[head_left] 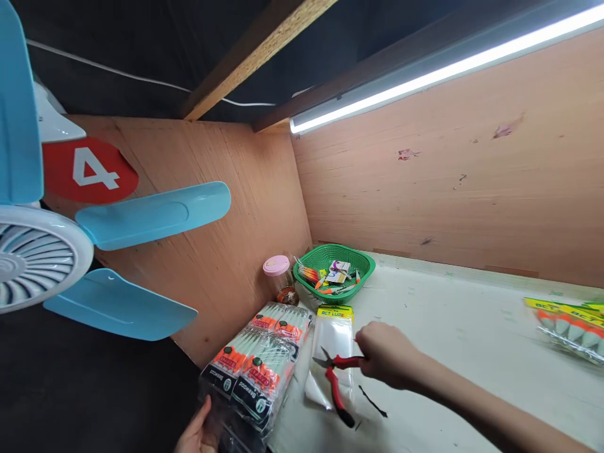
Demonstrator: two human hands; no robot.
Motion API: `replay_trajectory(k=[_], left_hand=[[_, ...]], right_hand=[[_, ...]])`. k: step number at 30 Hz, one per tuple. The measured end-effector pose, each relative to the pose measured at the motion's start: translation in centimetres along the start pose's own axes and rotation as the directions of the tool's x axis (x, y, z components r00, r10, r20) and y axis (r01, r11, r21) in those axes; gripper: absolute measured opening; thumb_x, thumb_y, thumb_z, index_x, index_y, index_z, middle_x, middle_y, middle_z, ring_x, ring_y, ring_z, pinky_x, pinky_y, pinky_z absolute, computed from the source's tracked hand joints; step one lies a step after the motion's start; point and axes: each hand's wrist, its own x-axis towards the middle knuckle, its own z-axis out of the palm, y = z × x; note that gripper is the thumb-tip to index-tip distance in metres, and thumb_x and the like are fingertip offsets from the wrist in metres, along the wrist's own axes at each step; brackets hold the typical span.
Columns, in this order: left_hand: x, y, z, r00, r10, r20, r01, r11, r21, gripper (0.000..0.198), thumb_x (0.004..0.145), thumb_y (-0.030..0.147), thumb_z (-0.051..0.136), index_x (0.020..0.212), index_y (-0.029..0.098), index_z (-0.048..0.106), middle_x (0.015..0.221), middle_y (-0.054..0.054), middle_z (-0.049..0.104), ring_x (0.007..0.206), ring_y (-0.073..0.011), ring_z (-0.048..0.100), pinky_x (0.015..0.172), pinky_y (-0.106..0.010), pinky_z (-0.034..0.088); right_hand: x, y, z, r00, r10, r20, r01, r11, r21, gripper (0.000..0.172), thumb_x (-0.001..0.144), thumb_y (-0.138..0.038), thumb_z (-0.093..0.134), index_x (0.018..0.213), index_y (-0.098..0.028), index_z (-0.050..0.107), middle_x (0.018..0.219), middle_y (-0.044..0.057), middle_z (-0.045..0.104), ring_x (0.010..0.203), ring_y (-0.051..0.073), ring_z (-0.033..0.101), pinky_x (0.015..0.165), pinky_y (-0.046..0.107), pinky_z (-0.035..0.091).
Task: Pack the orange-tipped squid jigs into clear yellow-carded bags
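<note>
My right hand [382, 355] is closed round one red handle of a pair of pliers [336, 384]. Their jaws and handles are spread, and the other handle, with a black end, hangs free. Beneath the pliers lie clear plastic bags with a yellow "BCT LURE" header [335, 312]. At the lower edge, my left hand [195, 431] grips the near corner of a clear-wrapped bundle of lure packs [257, 371], thumb against the plastic. The packs show orange and pale green lures and black "Seawood" labels. Part of the left hand is out of frame.
A green basket [309, 255] with lures and small boxes stands in the corner beside a pink-lidded jar [277, 270]. A black strip [372, 401] lies on the white table [453, 352]. Packed lures [570, 327] lie at right. Blue fan blades [155, 214] jut in at left.
</note>
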Motion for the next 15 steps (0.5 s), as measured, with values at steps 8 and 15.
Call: replay_trajectory(k=[8, 15], left_hand=[[1.2, -3.0, 2.5, 0.996, 0.083, 0.013, -0.084, 0.996, 0.033, 0.022, 0.073, -0.004, 0.051, 0.078, 0.014, 0.062, 0.069, -0.001, 0.068, 0.062, -0.0112, 0.065, 0.062, -0.02, 0.052], [1.6, -3.7, 0.2, 0.948, 0.312, -0.062, -0.291, 0.93, 0.224, 0.03, 0.058, 0.022, 0.077, 0.079, 0.015, 0.057, 0.072, 0.0, 0.061, 0.07, -0.0191, 0.062, 0.062, -0.029, 0.048]], right_hand=[[6.0, 2.9, -5.0, 0.976, 0.217, 0.037, -0.214, 0.974, -0.074, 0.021, 0.084, -0.03, 0.053, 0.081, -0.016, 0.069, 0.08, 0.011, 0.068, 0.074, 0.02, 0.064, 0.053, 0.025, 0.036], [13.1, 1.1, -1.8, 0.964, 0.265, 0.032, -0.26, 0.96, -0.107, 0.028, 0.09, -0.035, 0.055, 0.106, -0.013, 0.059, 0.103, 0.006, 0.062, 0.088, 0.016, 0.062, 0.077, 0.035, 0.052]])
